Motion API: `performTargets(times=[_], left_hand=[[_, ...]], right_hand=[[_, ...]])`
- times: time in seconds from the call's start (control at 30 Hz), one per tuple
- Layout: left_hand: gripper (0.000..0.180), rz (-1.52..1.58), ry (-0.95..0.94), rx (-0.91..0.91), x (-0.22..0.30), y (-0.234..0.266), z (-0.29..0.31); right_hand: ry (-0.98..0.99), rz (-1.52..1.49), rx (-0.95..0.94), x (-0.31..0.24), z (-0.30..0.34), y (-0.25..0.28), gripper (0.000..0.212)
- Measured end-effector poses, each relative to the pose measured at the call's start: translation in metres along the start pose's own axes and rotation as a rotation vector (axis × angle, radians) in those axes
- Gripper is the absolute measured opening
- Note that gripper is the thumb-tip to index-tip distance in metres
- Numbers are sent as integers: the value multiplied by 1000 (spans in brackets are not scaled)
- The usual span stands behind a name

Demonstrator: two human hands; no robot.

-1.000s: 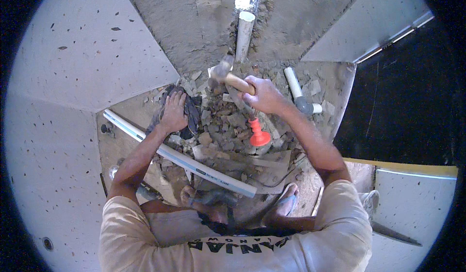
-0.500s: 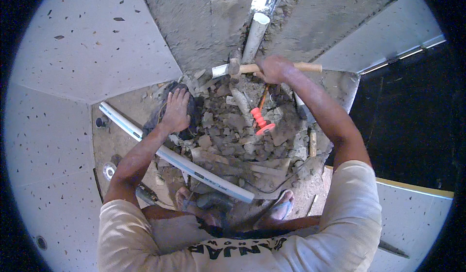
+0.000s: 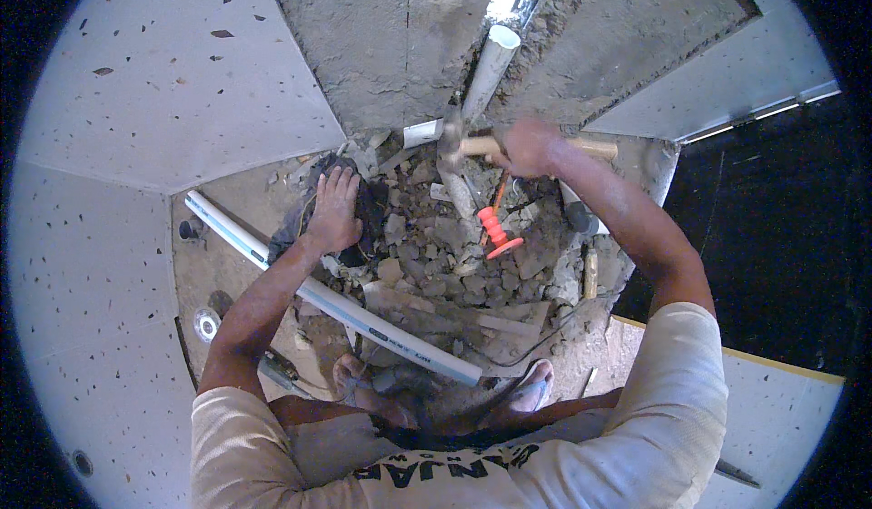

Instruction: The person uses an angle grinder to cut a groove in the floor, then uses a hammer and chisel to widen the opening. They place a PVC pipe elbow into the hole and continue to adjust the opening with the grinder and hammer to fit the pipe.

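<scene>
My right hand (image 3: 529, 148), slightly blurred, is closed round the wooden handle of a hammer (image 3: 481, 147). The handle lies crosswise, with the steel head to the left, in front of an upright grey pipe (image 3: 490, 73). Over on the left, my left hand (image 3: 334, 211) rests with its fingers stretched out on a crumpled dark bag or cloth (image 3: 368, 209). Below the hammer, a chisel with a bright orange-red grip and guard (image 3: 494, 229) leans among the broken rubble (image 3: 440, 259). Whether the hammer head touches anything is unclear.
A long white pipe with a blue stripe (image 3: 400, 341) crosses the floor between my feet and the rubble. Another wooden handle (image 3: 590, 275) lies on the right, near a dark opening (image 3: 754, 237). Speckled pale panels (image 3: 209, 82) flank the rough wall (image 3: 363, 46). A cable (image 3: 536, 341) trails nearby.
My right hand has brought the hammer a little lower, toward me. My left hand remains on the dark bag or cloth. The whole view has shifted slightly.
</scene>
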State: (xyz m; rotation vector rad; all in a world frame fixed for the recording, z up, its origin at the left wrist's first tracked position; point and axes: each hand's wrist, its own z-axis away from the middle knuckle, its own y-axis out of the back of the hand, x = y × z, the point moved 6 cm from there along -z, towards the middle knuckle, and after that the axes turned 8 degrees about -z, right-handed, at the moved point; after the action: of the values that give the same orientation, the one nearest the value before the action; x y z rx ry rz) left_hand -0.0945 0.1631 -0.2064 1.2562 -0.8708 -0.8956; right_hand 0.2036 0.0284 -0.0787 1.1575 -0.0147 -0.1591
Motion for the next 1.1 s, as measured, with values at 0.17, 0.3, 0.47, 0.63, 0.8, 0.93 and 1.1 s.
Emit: performTargets(times=[0.17,0.3,0.47,0.63,0.8,0.93,1.1], left_hand=[[87,26,21,-18,1,6,-3],[89,9,7,-45,4,5,-4],[91,-5,-13,5,-1,4,-5],[99,-71,-68,-107,-6,-7,-11],[132,-49,-142,-456,-11,-6,-15],[146,-131,-269,-465,-24,-20,-24],[142,-754,-450,417,-48,-70,-15]], right_hand=[[-69,-168,-112,11,-5,-11,45],[-96,-91,20,6,-4,-17,43],[-137,-360,186,-26,17,-49,42],[-387,-1089,652,-43,23,-93,35],[-504,-2435,1096,-116,17,-69,21],[-694,-3007,1557,-145,12,-55,18],[-790,-3294,1692,-155,-19,-79,26]])
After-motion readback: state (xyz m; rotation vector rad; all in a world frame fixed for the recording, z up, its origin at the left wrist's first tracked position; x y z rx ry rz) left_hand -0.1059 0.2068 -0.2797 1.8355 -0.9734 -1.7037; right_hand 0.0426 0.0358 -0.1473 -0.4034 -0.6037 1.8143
